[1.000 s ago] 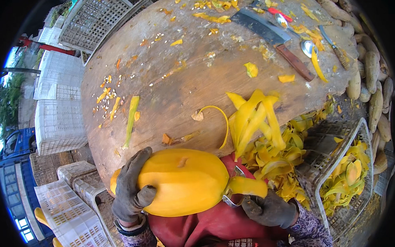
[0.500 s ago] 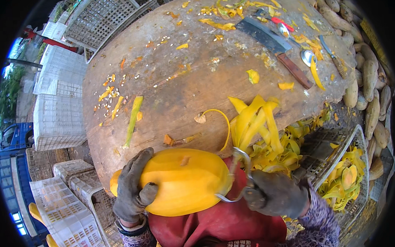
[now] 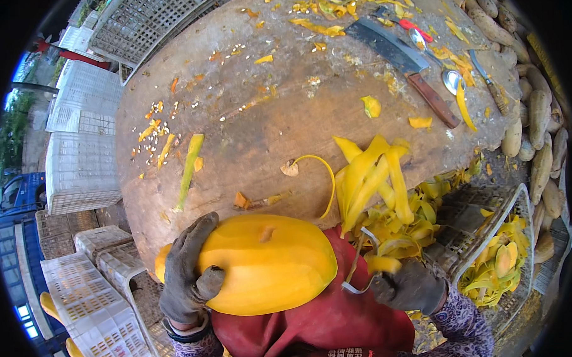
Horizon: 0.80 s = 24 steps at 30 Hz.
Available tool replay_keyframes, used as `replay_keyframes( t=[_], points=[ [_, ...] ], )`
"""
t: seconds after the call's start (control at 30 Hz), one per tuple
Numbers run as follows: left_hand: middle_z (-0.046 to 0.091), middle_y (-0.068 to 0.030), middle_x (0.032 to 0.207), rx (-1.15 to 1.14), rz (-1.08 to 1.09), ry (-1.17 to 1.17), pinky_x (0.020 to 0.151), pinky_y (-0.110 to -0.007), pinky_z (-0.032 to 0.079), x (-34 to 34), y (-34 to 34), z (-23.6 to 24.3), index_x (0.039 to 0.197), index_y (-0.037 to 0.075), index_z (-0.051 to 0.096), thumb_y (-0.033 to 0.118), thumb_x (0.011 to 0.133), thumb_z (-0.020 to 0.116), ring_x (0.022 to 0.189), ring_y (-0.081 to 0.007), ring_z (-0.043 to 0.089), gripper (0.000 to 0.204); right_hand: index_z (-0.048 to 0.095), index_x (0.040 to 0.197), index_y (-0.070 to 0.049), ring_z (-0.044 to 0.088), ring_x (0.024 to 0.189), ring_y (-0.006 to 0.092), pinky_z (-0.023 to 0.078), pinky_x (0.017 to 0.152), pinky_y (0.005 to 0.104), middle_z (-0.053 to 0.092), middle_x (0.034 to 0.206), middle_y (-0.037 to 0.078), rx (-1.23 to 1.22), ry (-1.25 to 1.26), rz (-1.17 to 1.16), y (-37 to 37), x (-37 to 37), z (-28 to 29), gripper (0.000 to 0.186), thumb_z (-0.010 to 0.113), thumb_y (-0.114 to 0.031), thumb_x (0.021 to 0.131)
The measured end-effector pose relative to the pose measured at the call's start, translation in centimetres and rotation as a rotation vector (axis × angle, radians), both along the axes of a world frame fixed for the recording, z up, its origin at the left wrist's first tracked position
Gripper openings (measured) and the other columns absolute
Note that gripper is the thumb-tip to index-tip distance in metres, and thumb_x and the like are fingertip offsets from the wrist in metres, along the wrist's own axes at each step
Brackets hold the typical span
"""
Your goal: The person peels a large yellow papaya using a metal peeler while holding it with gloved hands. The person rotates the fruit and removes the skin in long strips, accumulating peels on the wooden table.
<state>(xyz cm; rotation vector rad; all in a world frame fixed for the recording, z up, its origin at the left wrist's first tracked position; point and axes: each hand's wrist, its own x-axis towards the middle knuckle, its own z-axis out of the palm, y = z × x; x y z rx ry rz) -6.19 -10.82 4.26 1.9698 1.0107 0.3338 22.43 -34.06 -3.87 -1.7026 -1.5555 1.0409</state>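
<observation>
Papaya (image 3: 264,264), peeled and yellow, is held against a red apron (image 3: 329,328) at the near edge of the round tabletop (image 3: 265,129). It is gripped by the gloved left hand (image 3: 185,276); a metal peeler (image 3: 358,270) is clasped in the gloved right hand (image 3: 409,287), beside a heap of peels (image 3: 374,182).

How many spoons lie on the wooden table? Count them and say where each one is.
2. One spoon lies at the table's right edge just right of the cleaver's handle; the other spoon is behind it, beside the blade. Peels may hide more.
</observation>
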Motion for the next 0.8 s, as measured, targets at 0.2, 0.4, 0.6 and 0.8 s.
replay_keyframes(
  t=[0.2,0.4,0.6,0.8],
  points=[
    [0.061,-0.0277,0.130,0.286,0.008,0.097,0.109,-0.047,0.040,-0.6,-0.6,0.4,0.133,-0.009,0.056,0.058,0.090,0.059,0.121,-0.0425,0.058,0.080,0.049,0.093,-0.007,0.047,0.053,0.0209,0.040,0.051,0.0364,0.046,0.063,0.004,-0.028,0.432,-0.134,4.1,-1.3,0.8,0.011,0.057,-0.014,0.094],
    [0.061,-0.0273,0.130,0.744,-0.046,0.139,0.112,-0.057,0.034,-1.2,-5.7,0.2,0.134,-0.002,0.055,0.063,0.095,0.044,0.126,-0.0429,0.056,0.076,0.055,0.100,-0.006,0.040,0.061,0.0076,0.035,0.054,0.0275,0.046,0.072,-0.004,-0.132,0.556,-0.262,6.5,-4.5,0.9,0.012,0.054,-0.019,0.102],
    [0.059,-0.0292,0.132,0.676,-0.196,0.208,0.107,-0.055,0.039,0.0,-0.7,0.0,0.134,-0.003,0.057,0.065,0.093,0.046,0.124,-0.0453,0.056,0.080,0.055,0.101,-0.007,0.034,0.066,0.0039,0.031,0.057,0.0218,0.042,0.077,-0.008,-0.116,1.015,-0.387,7.8,-4.9,0.4,0.018,0.052,-0.025,0.105],
    [0.056,-0.0294,0.137,0.219,-0.210,0.100,0.110,-0.044,0.039,3.3,5.8,1.8,0.137,-0.009,0.052,0.058,0.092,0.056,0.130,-0.0398,0.054,0.081,0.062,0.098,-0.009,0.038,0.062,0.0033,0.033,0.056,0.0181,0.050,0.076,-0.006,-0.271,1.151,-0.298,11.7,-2.9,-0.6,0.027,0.055,-0.034,0.105]
  ],
)
